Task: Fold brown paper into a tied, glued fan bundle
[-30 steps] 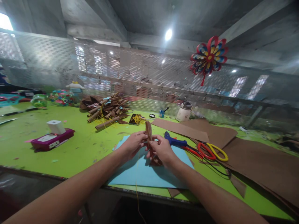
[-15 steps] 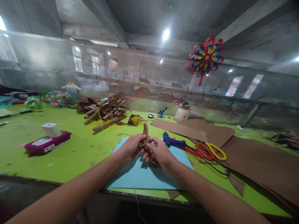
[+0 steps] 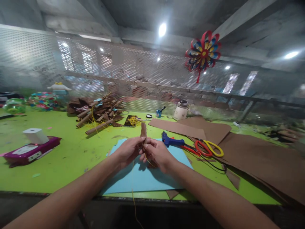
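Between my two hands stands a narrow piece of folded brown paper (image 3: 143,129), upright over the light blue sheet (image 3: 124,184). My left hand (image 3: 130,149) pinches it from the left, thumb near its middle. From the other side my right hand (image 3: 158,154) grips it too, fingers curled close to the left ones. A thin yellow string (image 3: 133,200) hangs from around the hands, over the table edge; part of it shows by my right fingers. Some brown paper lies beneath my right hand, mostly hidden.
Right of the hands are a blue glue gun (image 3: 172,141), scissors (image 3: 213,149) with red and yellow handles, and large brown paper sheets (image 3: 259,156). Rolled brown paper sticks (image 3: 100,114) are heaped at back left. A purple power strip (image 3: 33,151) with a white adapter (image 3: 35,136) lies at left.
The whole view has shifted, so everything appears a little further left. Both hands keep hold of the brown paper piece, with only slight finger movement.
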The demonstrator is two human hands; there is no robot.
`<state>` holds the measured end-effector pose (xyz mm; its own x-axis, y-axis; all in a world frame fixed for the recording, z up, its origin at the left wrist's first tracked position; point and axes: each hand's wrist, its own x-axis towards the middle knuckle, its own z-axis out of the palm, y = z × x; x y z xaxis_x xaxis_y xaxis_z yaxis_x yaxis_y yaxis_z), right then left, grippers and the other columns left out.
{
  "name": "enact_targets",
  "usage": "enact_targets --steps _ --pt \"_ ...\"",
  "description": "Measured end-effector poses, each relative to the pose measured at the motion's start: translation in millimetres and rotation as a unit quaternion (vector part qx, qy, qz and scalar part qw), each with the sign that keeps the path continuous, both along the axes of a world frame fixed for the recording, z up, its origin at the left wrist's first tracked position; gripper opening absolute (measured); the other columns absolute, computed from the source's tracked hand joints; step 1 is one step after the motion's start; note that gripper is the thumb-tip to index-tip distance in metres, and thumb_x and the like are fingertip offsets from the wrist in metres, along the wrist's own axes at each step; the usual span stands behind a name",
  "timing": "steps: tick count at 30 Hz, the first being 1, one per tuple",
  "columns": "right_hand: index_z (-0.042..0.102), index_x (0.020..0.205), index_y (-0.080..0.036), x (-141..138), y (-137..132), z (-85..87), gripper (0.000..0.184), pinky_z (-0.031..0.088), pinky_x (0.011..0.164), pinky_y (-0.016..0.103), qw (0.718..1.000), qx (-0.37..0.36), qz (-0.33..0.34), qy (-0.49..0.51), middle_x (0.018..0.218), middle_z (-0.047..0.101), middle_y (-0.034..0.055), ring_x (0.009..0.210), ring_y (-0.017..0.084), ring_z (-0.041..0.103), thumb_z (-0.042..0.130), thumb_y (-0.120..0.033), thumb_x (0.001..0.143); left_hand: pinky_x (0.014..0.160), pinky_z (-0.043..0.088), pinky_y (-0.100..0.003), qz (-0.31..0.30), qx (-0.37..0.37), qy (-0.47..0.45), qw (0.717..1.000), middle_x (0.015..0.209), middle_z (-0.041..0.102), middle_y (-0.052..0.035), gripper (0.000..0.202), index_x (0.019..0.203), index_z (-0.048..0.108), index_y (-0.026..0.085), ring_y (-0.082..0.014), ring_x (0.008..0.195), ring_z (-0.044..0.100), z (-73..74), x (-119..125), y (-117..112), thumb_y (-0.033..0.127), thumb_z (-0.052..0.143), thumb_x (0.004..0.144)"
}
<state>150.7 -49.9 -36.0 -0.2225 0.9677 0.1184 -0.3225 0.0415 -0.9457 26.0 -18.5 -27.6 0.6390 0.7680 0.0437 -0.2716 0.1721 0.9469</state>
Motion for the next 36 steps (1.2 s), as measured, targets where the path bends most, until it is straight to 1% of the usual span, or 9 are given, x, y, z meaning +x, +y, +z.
enact_targets --steps 3,6,10,15,17,21,26,32,36 --pt "0.056 0.081 -0.013 -1 1 0.2 0.024 0.044 0.043 0.02 1.0 -0.002 0.01 -0.008 0.064 0.062 0.0016 0.044 0.009 0.057 0.064 -0.034 0.072 0.042 0.044 -0.029 0.014 0.001 -0.006 1.0 0.047 0.047 0.0018 0.021 0.072 0.056 0.012 -0.0145 0.037 0.049 1.0 0 1 0.028 0.048 0.083" --pt "0.059 0.083 -0.012 3 2 0.8 0.033 0.046 0.045 0.022 0.999 -0.016 0.025 -0.04 0.067 0.063 0.003 0.046 0.011 0.058 0.065 -0.042 0.071 0.042 0.045 -0.028 0.088 -0.028 -0.037 0.995 0.057 0.058 -0.0022 0.012 0.084 0.056 0.011 -0.014 0.041 0.052 6.6 -2 4 0.02 0.048 0.082" --pt "0.065 0.073 -0.012 22 15 11.6 0.033 0.047 0.052 0.024 0.973 0.043 -0.033 -0.225 0.058 0.062 0.0009 0.055 0.013 0.059 0.064 -0.045 0.072 0.062 0.053 -0.033 0.175 -0.118 -0.09 0.973 0.065 0.064 -0.0084 0.013 0.082 0.054 0.011 -0.0174 0.06 0.062 8.0 -5 11 0.011 0.041 0.083" --pt "0.063 0.057 -0.014 42 76 44.6 0.019 0.043 0.046 0.02 0.899 0.111 -0.145 -0.398 0.05 0.06 0.0005 0.05 0.012 0.056 0.068 -0.028 0.07 0.056 0.052 -0.032 0.16 -0.164 -0.066 0.971 0.057 0.06 -0.0063 0.014 0.081 0.052 0.012 -0.0192 0.056 0.063 -3.9 -5 12 0.015 0.038 0.081" --pt "0.06 0.054 -0.013 38 109 51.3 0.018 0.041 0.043 0.019 0.891 0.099 -0.164 -0.412 0.044 0.057 0.0003 0.044 0.01 0.053 0.068 -0.022 0.069 0.051 0.05 -0.029 0.153 -0.162 -0.049 0.974 0.054 0.058 -0.0042 0.015 0.082 0.052 0.012 -0.0171 0.051 0.06 -7.9 -3 10 0.017 0.038 0.081" --pt "0.056 0.052 -0.013 12 166 41.2 0.02 0.041 0.041 0.019 0.885 0.075 -0.165 -0.429 0.041 0.055 0.0002 0.037 0.008 0.049 0.066 -0.017 0.069 0.048 0.046 -0.027 0.144 -0.16 -0.029 0.976 0.051 0.054 -0.0007 0.016 0.085 0.053 0.014 -0.0154 0.047 0.056 -11.1 0 7 0.019 0.038 0.08" --pt "0.06 0.052 -0.013 -30 211 22.5 0.015 0.039 0.044 0.019 0.867 0.076 -0.136 -0.474 0.042 0.055 0.0 0.041 0.009 0.051 0.066 -0.012 0.066 0.049 0.044 -0.027 0.175 -0.177 -0.036 0.968 0.05 0.053 0.0002 0.013 0.084 0.05 0.015 -0.0155 0.046 0.055 -11.0 1 6 0.019 0.04 0.077" --pt "0.059 0.043 -0.014 -58 240 14.0 0.019 0.037 0.049 0.02 0.832 0.068 -0.157 -0.527 0.043 0.056 0.0008 0.052 0.012 0.055 0.075 -0.011 0.052 0.05 0.044 -0.028 0.223 -0.201 -0.04 0.953 0.049 0.051 0.0014 0.012 0.085 0.046 0.017 -0.0162 0.047 0.055 -10.9 2 5 0.019 0.036 0.079" --pt "0.065 0.052 -0.013 -51 245 13.3 0.012 0.038 0.048 0.02 0.837 0.062 -0.172 -0.516 0.048 0.059 0.0008 0.05 0.011 0.054 0.073 -0.018 0.06 0.05 0.044 -0.027 0.229 -0.197 -0.041 0.952 0.049 0.05 0.0021 0.013 0.087 0.045 0.016 -0.0156 0.047 0.055 -9.7 4 4 0.019 0.035 0.078"
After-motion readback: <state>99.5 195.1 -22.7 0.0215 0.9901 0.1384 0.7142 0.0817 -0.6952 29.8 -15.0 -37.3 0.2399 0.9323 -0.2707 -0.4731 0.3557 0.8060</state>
